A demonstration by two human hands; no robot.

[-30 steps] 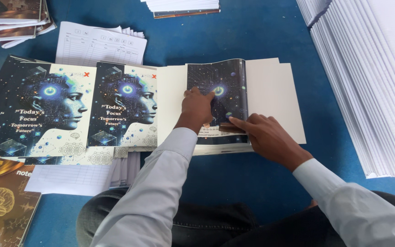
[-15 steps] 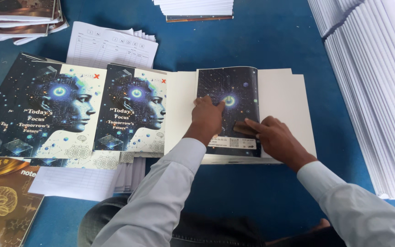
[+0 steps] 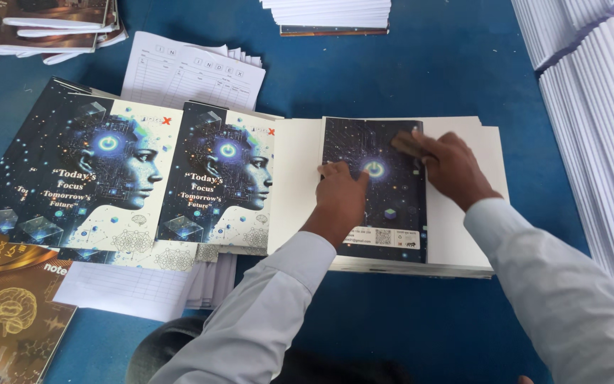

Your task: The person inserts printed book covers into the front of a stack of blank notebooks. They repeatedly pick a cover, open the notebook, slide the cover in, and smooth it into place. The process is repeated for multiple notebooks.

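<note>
Hands press flat and open on the dark cover flap [image 3: 385,188]: your left hand [image 3: 342,199] stays mid-cover, while your right hand [image 3: 449,167] has slid to its far-right corner, smoothing it.

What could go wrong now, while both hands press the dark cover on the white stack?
1. The left hand and right hand press different parts of the cover; uneven pressure could perhaps leave it skewed or creased on the stack.
2. The left sleeve lies close to the loose covers beside the stack; a sweep of the arm might push them out of line.
</note>
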